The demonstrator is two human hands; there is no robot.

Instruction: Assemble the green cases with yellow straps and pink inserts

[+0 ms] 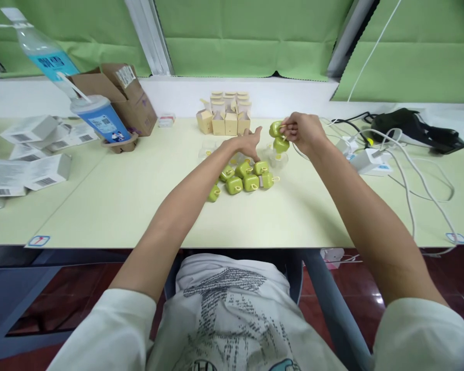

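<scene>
My right hand (303,131) is raised over the table, its fingertips pinched on two small shiny green cases (281,144) with pale loops. Fingers apart, my left hand (249,144) reaches just behind a cluster of similar green cases (250,182) lying in rough rows; whether it touches any of them I cannot tell. Several of these cases have a yellowish loop at one end. My left forearm partly covers the cluster's left side. Clear plastic pieces (279,157) with yellow spots lie behind the cases, partly hidden by my hands.
Small open cream boxes (231,123) stand against the wall. On the left are white boxes (42,172), a blue cup (102,121) with a straw, a bottle (48,56) and a cardboard box (137,105). White cables (410,170), chargers (367,161) and a black pouch (413,131) lie on the right.
</scene>
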